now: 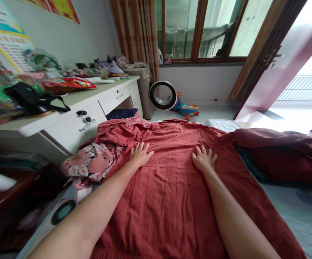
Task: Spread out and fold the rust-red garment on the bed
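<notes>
A large rust-red garment [169,194], with what looks like a gathered hem at the near edge, lies spread over a light blue bed cover [293,208]. My left hand [140,154] rests flat on its left part, fingers spread. On the right part lies my right hand [204,158], palm down with the fingers apart. Neither hand holds anything. Wrinkles run through the cloth around both hands. Left of the garment is a bunched floral cloth [91,162], partly under it. Dark red folded clothing [288,158] is heaped at the right.
A white desk [118,91] crowded with packets and a black strapped item [34,99] stands at the left. Beyond it, a washing machine [145,86] has its round door [163,95] swung out. A blue and orange ride-on toy [185,107] sits under the window. An open door [271,61] is at right.
</notes>
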`<state>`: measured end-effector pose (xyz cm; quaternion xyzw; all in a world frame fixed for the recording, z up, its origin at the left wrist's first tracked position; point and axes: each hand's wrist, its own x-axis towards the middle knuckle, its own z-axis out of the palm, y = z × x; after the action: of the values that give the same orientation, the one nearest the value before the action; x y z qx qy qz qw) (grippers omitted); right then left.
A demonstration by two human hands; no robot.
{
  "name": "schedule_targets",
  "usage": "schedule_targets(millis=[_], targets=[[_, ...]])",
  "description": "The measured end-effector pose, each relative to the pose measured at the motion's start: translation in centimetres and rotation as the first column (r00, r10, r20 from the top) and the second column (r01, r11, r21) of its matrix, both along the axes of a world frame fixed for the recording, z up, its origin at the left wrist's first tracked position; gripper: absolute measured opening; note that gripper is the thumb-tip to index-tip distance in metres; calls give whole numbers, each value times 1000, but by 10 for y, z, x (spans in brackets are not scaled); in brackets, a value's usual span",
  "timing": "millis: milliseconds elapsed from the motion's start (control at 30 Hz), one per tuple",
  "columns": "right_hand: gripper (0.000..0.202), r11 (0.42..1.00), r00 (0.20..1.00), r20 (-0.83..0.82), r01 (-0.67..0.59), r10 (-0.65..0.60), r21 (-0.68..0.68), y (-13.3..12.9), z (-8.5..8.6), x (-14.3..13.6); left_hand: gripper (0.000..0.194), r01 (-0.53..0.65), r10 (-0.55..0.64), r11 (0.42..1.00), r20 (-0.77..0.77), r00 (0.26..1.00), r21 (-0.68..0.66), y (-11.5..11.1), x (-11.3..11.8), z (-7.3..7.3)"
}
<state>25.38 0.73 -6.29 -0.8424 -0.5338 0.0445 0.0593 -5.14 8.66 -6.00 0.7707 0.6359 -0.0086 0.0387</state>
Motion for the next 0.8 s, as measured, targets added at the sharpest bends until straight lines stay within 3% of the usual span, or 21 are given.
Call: schedule_targets(millis=[100,267,367,433,500,667,800], targets=[[58,1000,1000,9,0,0,-1,0,0,0,77,-68,68,996,-19,998,-49,13,-18,8],[58,1000,999,32,1,-1,-2,0,-1,-1,60,-129,129,991,-24,991,21,29,-4,24],[58,1000,999,47,7,-7,-16,2,-2,0,47,27,-25,992,-16,1000,120,40,11,24],[59,999,998,56,9,-7,-34,2,-3,0,45,166,-167,979,-6,986,116,50,18,19],[59,999,998,62,7,-4,-49,2,-3,1,47,215,-216,974,4,976,69,61,19,13],[59,999,997,73,10,-6,-49,2,-2,0,65,34,-34,999,-33,999,2,92,9,4],[59,998,997,71,10,-5,-66,2,-1,-1,59,-96,99,994,-63,993,45,101,18,12]])
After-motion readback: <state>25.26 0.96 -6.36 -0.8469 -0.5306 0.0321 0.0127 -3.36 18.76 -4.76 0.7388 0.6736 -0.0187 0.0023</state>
